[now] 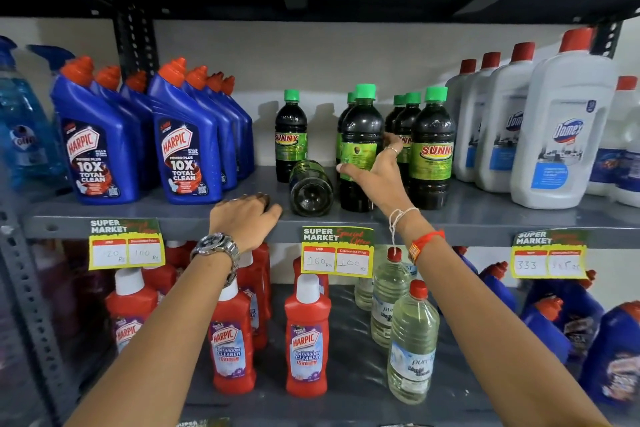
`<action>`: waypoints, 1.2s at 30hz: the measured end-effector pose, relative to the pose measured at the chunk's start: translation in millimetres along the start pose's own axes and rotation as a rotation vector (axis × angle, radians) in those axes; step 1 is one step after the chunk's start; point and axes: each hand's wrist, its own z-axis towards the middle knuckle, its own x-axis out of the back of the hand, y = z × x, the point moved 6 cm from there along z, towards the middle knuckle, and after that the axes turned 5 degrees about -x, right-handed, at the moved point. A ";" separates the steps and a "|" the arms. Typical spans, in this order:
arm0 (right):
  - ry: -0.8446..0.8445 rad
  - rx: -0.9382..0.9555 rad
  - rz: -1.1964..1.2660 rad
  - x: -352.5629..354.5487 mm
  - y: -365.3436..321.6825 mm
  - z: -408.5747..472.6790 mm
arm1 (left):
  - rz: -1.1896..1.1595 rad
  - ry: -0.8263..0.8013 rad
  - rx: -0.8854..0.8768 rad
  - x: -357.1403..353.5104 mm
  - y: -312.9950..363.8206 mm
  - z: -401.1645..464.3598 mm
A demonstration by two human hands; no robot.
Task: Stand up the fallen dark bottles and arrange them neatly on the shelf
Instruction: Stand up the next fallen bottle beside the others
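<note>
Several dark bottles with green caps and green Sunny labels stand on the grey shelf (194,210). One dark bottle (310,188) lies on its side, base toward me, near the shelf's front edge. My right hand (375,172) wraps around an upright dark bottle (358,135) just right of the fallen one, thumb across its label. Another upright bottle (291,135) stands behind the fallen one, and a further one (432,146) stands at the right. My left hand (246,215) rests palm down on the shelf edge, left of the fallen bottle, holding nothing.
Blue Harpic bottles (180,149) fill the shelf's left side, white Domex bottles (561,135) the right. Price tags (337,251) hang on the shelf's front lip. Below stand red Harpic bottles (306,340) and clear bottles (412,347). A dark shelf hangs overhead.
</note>
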 end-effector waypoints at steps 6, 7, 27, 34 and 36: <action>0.188 0.020 -0.469 6.4 -11.4 -6.5 | -0.010 0.018 0.009 1.6 0.3 -0.6; 0.216 0.035 -0.582 5.7 -13.9 -9.6 | -0.022 0.033 0.017 1.8 -0.4 -0.4; 0.105 -0.085 -0.356 12.0 5.7 2.3 | -0.043 0.054 0.050 1.8 -1.8 -1.3; -0.094 -0.266 0.012 16.7 25.5 16.8 | 0.005 0.017 0.022 0.1 -0.4 -2.2; -0.147 -0.262 0.106 14.5 25.6 17.4 | 0.004 0.000 0.025 -0.2 0.0 -2.2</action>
